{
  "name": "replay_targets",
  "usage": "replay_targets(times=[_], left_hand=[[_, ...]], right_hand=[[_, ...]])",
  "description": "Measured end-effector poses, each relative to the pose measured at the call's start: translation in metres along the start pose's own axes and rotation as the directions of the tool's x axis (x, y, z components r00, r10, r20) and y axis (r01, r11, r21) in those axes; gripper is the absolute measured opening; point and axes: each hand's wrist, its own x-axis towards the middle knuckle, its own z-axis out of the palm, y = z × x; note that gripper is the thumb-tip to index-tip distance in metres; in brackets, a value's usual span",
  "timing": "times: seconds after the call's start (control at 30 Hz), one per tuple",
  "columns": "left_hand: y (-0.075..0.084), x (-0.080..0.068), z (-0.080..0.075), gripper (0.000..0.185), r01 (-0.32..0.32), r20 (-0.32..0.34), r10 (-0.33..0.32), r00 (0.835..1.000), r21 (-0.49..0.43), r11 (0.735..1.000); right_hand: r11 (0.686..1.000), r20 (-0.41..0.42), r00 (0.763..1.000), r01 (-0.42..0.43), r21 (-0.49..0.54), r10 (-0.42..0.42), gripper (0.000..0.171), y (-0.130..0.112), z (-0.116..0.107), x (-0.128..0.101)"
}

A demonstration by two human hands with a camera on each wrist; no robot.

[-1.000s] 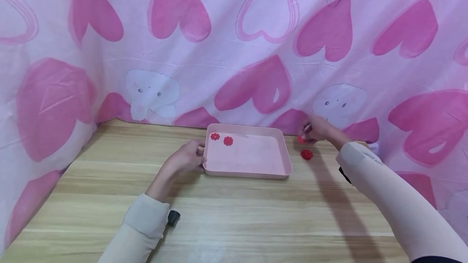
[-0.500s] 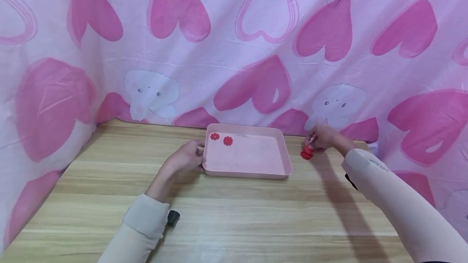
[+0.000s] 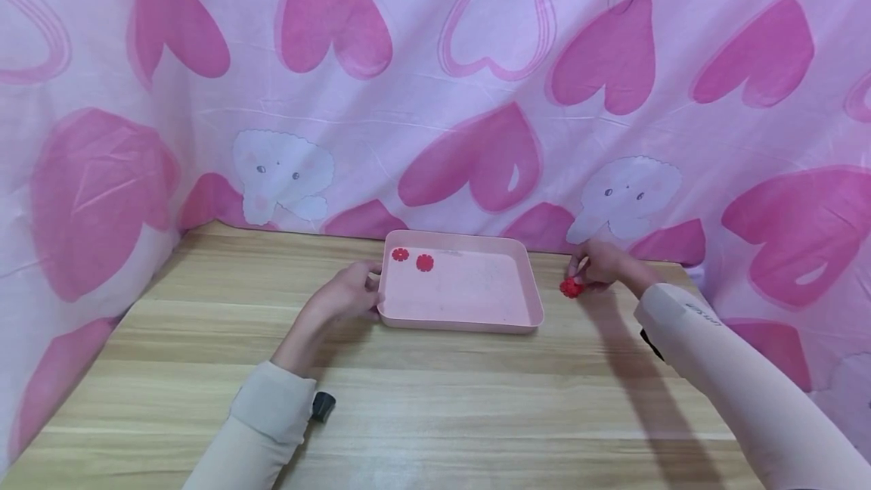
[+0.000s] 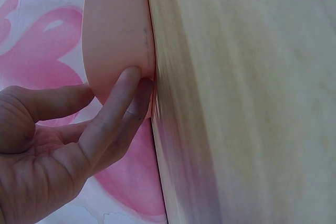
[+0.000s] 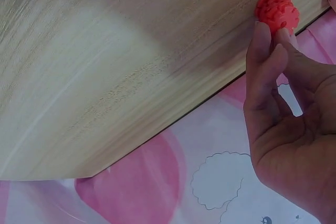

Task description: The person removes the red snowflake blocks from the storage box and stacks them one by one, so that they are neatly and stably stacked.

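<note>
Red flower-shaped pieces meet the fingertips of the right hand, well apart from the right end of a shallow pink tray at the far side of the wood-grain worktop. Taking hold of these pieces seems to be the step in hand; the thumb and fingers have closed to a pinch at the edge of one, with another overlapping it. Whether the pair are joined, or wholly lifted, I cannot tell. The left hand has its fingers loosely extended, their tips touching the outside of the tray's left wall and the thumb at the rim, apparently to steady it without wrapping round. The next move, I judge, calls for a firm pinch on the notched edges, since a light grip could let one slip. By count: one tray, two hands, two red flower-shaped discs lying apart in the tray's far left corner area, and at least two pieces at the right fingertips.
</note>
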Motion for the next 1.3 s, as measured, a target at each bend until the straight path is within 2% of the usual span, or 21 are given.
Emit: replay_targets(times=[0.43,0.77,1.03,1.13,1.3], left_hand=[[-0.001,0.000,0.001,0.056,0.001,-0.003,-0.001,1.000,0.004,1.000],[-0.001,-0.001,0.000,0.057,0.010,0.001,-0.010,1.000,0.004,1.000],[-0.001,-0.001,0.000,0.058,0.017,0.009,-0.017,1.000,-0.005,1.000],[-0.001,-0.001,0.000,0.058,0.014,0.012,-0.014,1.000,0.000,1.000],[0.000,-0.001,-0.001,0.058,0.006,0.007,-0.006,1.000,0.010,1.000]], right_hand=[[0.999,-0.013,0.999,-0.037,0.023,0.037,0.012,-0.003,0.002,-0.003],[1.000,-0.092,0.995,0.024,0.005,-0.023,0.016,-0.012,-0.005,0.001],[1.000,-0.101,0.995,0.000,0.017,0.001,0.024,-0.043,-0.015,0.009],[0.999,-0.108,0.994,0.026,0.027,-0.023,0.025,-0.058,-0.017,0.011],[0.995,-0.116,0.990,0.085,0.051,-0.078,0.016,-0.082,-0.019,0.018]])
